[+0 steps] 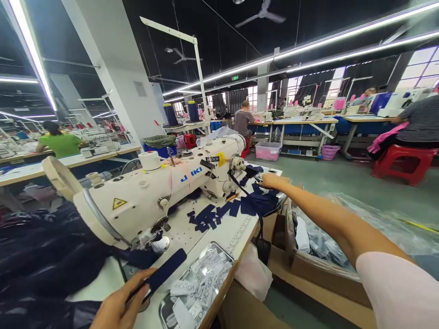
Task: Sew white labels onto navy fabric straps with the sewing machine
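In the lower left, my left hand [120, 304] is closed around a narrow navy fabric strip [168, 269], which points up and to the right. A dark, slim object shows between its fingers, too small to name. The strip is beside the needle end of a white sewing machine [185, 178]. My right hand [272, 180] reaches to the far end of the table, its fingers drawn together at some dark navy fabric pieces [262, 201]. What the fingertips pinch there is hard to make out.
A metal tray [230, 261] of white printed labels lies at the table's front edge. Navy scraps [206, 217] are scattered by the machine. Dark fabric [44, 256] is heaped on the left. An open carton [318, 274] with plastic stands right. Other people sit at machines beyond.
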Demonstrator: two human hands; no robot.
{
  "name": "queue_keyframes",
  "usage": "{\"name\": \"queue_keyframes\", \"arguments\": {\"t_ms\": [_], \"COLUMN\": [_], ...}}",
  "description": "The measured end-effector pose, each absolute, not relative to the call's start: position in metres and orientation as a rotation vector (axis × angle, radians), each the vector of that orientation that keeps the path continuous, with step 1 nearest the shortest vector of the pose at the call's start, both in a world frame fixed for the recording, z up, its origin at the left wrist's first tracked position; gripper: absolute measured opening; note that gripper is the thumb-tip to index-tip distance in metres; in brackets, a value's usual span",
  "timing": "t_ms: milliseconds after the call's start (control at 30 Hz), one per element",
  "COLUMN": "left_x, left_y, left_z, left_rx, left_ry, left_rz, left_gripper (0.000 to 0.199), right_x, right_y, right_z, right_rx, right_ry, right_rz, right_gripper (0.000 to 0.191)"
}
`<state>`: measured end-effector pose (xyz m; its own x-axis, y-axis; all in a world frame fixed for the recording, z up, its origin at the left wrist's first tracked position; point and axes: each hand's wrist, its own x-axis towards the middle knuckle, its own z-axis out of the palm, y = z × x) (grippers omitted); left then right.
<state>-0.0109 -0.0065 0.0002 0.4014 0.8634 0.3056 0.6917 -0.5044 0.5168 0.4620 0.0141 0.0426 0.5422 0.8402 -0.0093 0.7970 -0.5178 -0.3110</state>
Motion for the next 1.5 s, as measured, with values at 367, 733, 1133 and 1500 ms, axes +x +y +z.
{"name": "queue_keyframes", "arguments": {"t_ms": [367, 733, 1133, 1500], "left_x": [-0.005, -0.012, -0.013, -0.013], "left_y": [0.015, 0.001, -0.001, -0.002], "left_z": [-0.003, -0.015, -0.026, -0.027], "left_rx": [2.377, 2.448, 2.467, 2.514], "left_ry": [1.484, 1.600, 1.594, 1.582], "left_rz": [0.596, 0.602, 0.697, 0.693], "left_gripper": [0.036, 0.038, 0.040, 0.040], "right_x": [0.439, 0.312, 0.249, 0.247], "right_y": [0.017, -0.041, -0.031, -0.024], "right_z": [0.032, 0.033, 0.010, 0.000], "right_rx": [-2.651, -1.051, -0.968, -1.024], "right_ry": [-1.575, -2.581, -3.102, -2.942], "right_rz": [-0.113, -0.014, 0.054, 0.166], "right_gripper": [0.027, 0.022, 0.026, 0.017]}}
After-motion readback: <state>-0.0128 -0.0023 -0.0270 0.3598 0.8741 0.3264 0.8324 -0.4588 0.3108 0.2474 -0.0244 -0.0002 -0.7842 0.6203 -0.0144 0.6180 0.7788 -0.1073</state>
